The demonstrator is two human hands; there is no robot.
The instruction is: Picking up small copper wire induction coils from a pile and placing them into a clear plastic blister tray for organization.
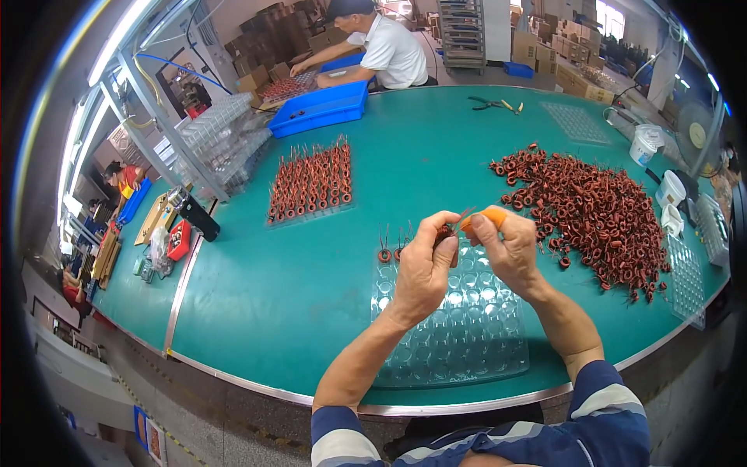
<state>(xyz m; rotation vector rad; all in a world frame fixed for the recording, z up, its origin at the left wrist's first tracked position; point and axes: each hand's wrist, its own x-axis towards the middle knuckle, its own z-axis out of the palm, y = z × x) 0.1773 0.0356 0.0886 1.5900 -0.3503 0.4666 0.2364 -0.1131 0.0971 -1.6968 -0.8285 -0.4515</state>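
My left hand pinches a small copper-wound coil above a clear plastic blister tray. My right hand grips an orange-handled cutter whose tip meets the coil's wire leads. Two coils stand in the tray's far left pockets with their leads pointing up. A big loose heap of copper coils lies to the right on the green table.
A filled tray of upright coils sits at the back left, and behind it a blue bin. White cups and stacked clear trays line the right edge. Pliers lie far back. Another person works behind the table.
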